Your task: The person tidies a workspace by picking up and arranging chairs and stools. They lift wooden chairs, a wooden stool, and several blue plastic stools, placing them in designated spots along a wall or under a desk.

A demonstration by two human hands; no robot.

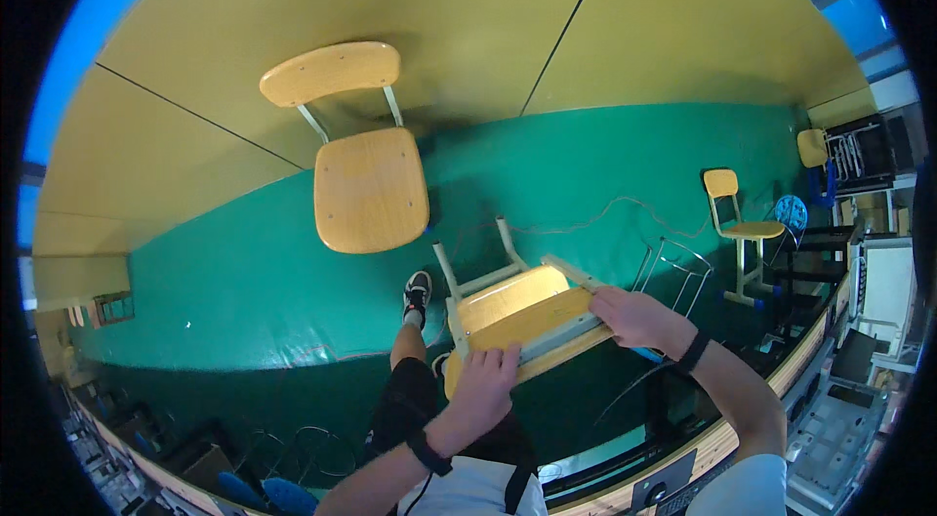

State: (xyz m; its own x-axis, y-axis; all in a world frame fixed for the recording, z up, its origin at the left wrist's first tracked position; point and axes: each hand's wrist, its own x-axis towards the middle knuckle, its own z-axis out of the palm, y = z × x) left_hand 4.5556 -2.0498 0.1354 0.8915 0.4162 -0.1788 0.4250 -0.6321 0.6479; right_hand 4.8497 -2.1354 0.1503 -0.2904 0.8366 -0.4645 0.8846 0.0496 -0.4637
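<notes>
Held in front of my body is a wooden chair (532,323) with a pale grey metal frame. It is tilted, and its legs point away from me toward the wall. The fingers of my left hand (483,387) are closed over its near left part. On the right side, my right hand (641,320) grips the frame and board edge, with the thumb side toward the chair. Part of the chair's underside and far end is hidden by its own boards. Both my wrists wear dark bands.
A second wooden chair (371,191) stands against the yellow wall (468,18). To the right are a smaller chair (753,229), a blue round stool (792,212) and a bare metal frame (677,274). A thin cable (625,201) crosses the green floor (244,291). A wood-edged bench (717,443) borders the lower right.
</notes>
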